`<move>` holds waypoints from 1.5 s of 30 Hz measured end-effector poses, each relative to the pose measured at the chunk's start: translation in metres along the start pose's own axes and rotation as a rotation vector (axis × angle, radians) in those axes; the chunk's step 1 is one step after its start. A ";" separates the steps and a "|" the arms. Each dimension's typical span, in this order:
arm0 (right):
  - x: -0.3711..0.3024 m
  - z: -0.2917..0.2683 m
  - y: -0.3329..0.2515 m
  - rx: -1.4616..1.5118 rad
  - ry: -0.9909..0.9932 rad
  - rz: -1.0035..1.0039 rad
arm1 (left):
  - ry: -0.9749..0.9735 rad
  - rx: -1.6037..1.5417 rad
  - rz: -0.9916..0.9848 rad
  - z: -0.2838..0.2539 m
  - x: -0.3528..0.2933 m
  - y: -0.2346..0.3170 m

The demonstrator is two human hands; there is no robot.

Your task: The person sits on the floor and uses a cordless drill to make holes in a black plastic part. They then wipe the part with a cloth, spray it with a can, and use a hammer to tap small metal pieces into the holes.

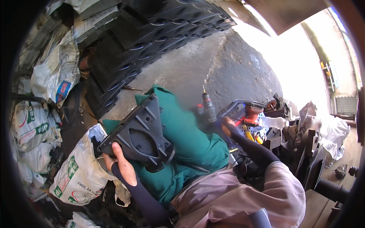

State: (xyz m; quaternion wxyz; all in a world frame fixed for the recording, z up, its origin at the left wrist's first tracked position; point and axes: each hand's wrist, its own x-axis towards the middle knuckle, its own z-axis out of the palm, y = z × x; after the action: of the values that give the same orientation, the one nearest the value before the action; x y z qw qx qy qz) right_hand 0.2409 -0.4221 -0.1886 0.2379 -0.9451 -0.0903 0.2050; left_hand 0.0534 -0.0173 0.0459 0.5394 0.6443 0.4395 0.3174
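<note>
A large black moulded plastic part [140, 138], ribbed and with an oval recess, rests tilted across my green-trousered legs. My left hand [123, 167] grips its near left edge, the thumb on top and the other fingers underneath. Over to the right, my right hand [228, 127] is at the left side of a blue plastic basket [236, 108] of tools. Its fingers are blurred and partly hidden, so I cannot make out whether it holds anything. A red-orange power tool [253, 114] sits at the basket just beyond that hand. Left of the hand lies a cordless drill [208, 106] with a bit fitted.
Long stacks of black plastic parts [133, 45] stand ahead on the left. White printed sacks [81, 171] crowd my left side. Yellow-handled tools [251, 136] lie in the basket. Dark metal frames [310, 159] and grey bags [334, 133] stand to the right.
</note>
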 end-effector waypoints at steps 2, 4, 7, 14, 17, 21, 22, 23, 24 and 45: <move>-0.004 0.040 0.004 0.077 -0.115 0.001 | 0.024 0.122 0.077 0.001 0.004 0.006; 0.003 0.069 -0.005 -0.030 -0.168 -0.041 | 0.137 0.367 -0.008 0.001 0.004 0.010; 0.029 0.090 -0.030 -0.095 -0.180 -0.006 | 0.176 0.394 0.064 0.009 -0.007 0.009; 0.087 0.086 -0.067 -0.112 -0.126 0.054 | 0.149 0.711 0.219 0.034 -0.022 0.007; 0.104 0.060 -0.071 0.008 -0.066 0.052 | 0.126 0.595 0.209 0.040 -0.014 0.012; 0.101 -0.026 -0.097 0.312 0.014 0.027 | 0.137 0.625 0.180 0.044 -0.011 0.015; 0.092 -0.058 -0.109 0.402 0.005 0.004 | 0.142 0.620 0.184 0.044 -0.011 0.014; 0.082 -0.089 -0.123 0.488 -0.009 -0.017 | 0.148 0.610 0.203 0.043 -0.011 0.014; 0.069 -0.121 -0.137 0.575 -0.037 -0.043 | 0.149 0.587 0.212 0.042 -0.012 0.013; -0.035 -0.255 -0.321 0.021 -0.431 -0.381 | 0.171 0.347 0.245 0.026 -0.009 -0.005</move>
State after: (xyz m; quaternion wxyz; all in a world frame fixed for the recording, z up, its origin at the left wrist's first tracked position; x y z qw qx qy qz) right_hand 0.2959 -0.2566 0.1840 0.2570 -0.8434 -0.3124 0.3536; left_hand 0.0711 -0.0363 0.0364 0.3384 0.7469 0.4501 0.3536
